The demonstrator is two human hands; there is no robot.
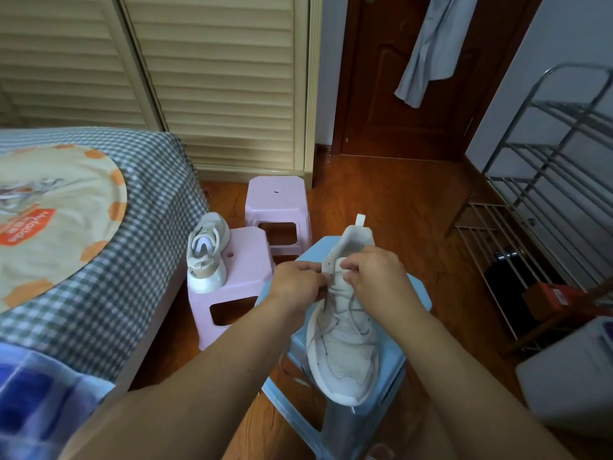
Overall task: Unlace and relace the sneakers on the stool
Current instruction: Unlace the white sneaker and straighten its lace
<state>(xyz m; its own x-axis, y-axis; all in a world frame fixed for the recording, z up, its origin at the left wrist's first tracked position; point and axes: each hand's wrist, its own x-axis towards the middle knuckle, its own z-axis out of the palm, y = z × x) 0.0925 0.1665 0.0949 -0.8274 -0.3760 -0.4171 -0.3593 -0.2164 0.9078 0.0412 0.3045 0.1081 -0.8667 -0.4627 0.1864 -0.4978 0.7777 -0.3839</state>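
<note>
A white sneaker (345, 353) lies on a blue stool (381, 403), toe toward me, its lace (348, 310) crossing the front. My left hand (298, 280) pinches the left eyelet flap and lace near the top. My right hand (374, 273) pinches the lace at the tongue, fingers curled. A second white sneaker (205, 254) stands heel toward me on a pink stool (238, 287) to the left.
Another pink stool (277, 197) stands behind. A bed (99, 227) with checked sheet fills the left. A metal shoe rack (547, 200) stands at the right, by a brown door (414, 78). Wooden floor lies between.
</note>
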